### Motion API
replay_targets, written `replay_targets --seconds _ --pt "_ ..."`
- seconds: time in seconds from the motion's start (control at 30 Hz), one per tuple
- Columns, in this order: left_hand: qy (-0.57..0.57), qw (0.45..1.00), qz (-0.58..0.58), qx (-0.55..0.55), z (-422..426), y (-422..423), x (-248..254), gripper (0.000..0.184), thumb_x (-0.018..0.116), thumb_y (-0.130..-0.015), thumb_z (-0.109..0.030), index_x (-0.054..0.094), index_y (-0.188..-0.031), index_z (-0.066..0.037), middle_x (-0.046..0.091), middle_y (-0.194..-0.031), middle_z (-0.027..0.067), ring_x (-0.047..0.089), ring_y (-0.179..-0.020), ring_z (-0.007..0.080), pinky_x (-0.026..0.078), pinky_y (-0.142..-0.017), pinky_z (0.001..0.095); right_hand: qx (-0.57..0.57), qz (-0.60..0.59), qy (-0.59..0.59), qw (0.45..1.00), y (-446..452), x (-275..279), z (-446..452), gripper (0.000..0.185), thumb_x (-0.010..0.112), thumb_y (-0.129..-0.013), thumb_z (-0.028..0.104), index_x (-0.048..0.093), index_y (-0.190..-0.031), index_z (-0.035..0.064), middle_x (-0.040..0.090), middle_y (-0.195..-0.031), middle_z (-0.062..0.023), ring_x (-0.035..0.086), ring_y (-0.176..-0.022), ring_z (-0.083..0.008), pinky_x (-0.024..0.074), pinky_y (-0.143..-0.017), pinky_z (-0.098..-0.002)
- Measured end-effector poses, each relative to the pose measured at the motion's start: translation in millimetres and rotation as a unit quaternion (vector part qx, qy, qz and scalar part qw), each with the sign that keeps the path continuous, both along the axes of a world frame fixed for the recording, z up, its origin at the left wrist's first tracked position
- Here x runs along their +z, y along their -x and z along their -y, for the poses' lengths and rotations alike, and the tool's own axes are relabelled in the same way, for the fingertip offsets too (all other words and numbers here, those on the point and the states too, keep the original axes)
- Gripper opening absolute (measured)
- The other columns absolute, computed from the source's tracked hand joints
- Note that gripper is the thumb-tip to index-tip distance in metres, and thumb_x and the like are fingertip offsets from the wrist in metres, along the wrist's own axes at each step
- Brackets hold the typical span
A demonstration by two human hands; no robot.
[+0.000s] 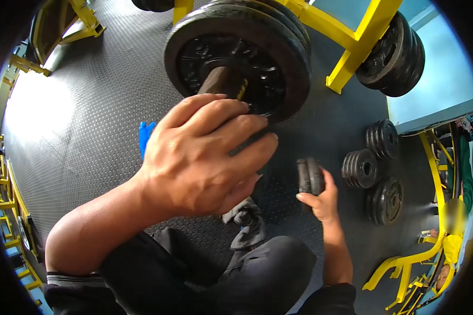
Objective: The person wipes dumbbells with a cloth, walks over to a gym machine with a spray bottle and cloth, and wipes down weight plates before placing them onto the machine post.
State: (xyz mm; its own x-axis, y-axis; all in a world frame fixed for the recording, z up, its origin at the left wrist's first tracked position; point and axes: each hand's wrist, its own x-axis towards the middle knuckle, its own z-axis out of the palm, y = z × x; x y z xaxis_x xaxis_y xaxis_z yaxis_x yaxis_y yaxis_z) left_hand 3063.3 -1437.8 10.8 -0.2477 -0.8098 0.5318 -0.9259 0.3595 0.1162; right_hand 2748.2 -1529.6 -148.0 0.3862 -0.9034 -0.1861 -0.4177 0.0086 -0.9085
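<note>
My left hand [205,152] is in front of the loaded weight plate [189,63], fingers curled over the sleeve of a bar [215,81] that sticks out of the plate's centre. The outer end of the sleeve and my fingertips are hidden behind the hand. Lower and to the right, my right hand [325,202] grips a pair of small black weight plates [311,176], thumb on one side and fingers on the other. These plates are slightly blurred and held off the floor.
Stacks of weight plates [360,169] stand on the black rubber floor [105,110] at right. A yellow rack [352,39] holds more plates [389,58]. A grey cloth [247,223] lies by my legs, with a blue object [144,139] beyond my left wrist. Another person [452,249] is at far right.
</note>
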Motion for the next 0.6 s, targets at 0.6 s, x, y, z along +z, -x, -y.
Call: replay_targets --seconds 0.6 --pt "0.000 0.999 0.002 -0.032 -1 -6 -6 0.045 0.078 -0.061 -0.026 0.069 -0.104 -0.018 0.068 -0.110 0.0043 0.062 -0.107 0.0259 0.048 -0.092 0.0411 0.248 -0.213 0.326 0.887 -145 -104 -53 0.088 0.079 -0.065 0.020 0.037 -0.141 0.0032 0.056 -0.089 -0.0143 0.056 -0.082 -0.0304 0.0409 -0.081 -0.0414"
